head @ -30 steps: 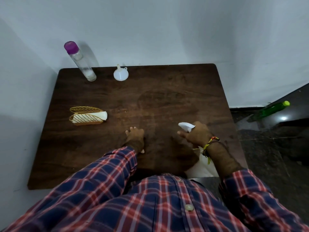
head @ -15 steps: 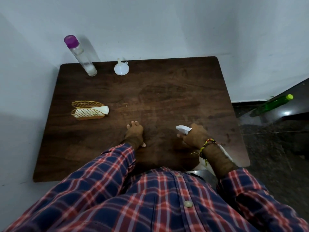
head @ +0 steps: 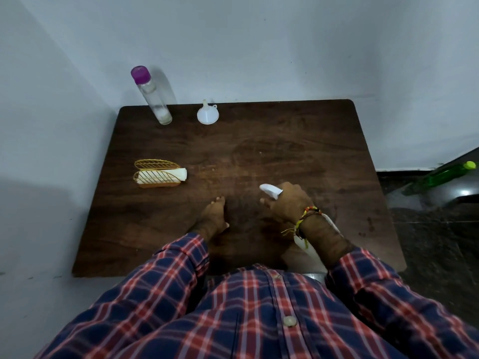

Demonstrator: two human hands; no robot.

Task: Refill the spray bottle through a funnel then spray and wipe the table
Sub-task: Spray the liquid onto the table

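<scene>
My right hand [head: 286,202] grips a white spray bottle [head: 269,190] by its head, with the nozzle pointing left and away over the dark wooden table [head: 298,141]. The bottle's pale body shows below my wrist, mostly hidden by the arm. My left hand [head: 213,215] rests flat on the table just left of it, fingers apart, holding nothing. A white funnel [head: 208,115] stands upside down at the table's far edge. Left of it stands a tall clear bottle [head: 153,95] with a purple cap. A gold wire holder with white napkins [head: 159,174] sits at the left.
Grey walls close in behind and to the left of the table. A green bottle [head: 440,176] lies on the dark floor to the right. My plaid shirt fills the bottom of the view.
My right hand with the spray bottle has shifted slightly forward and left over the table. The left hand stays planted. The camera has tilted a little.
</scene>
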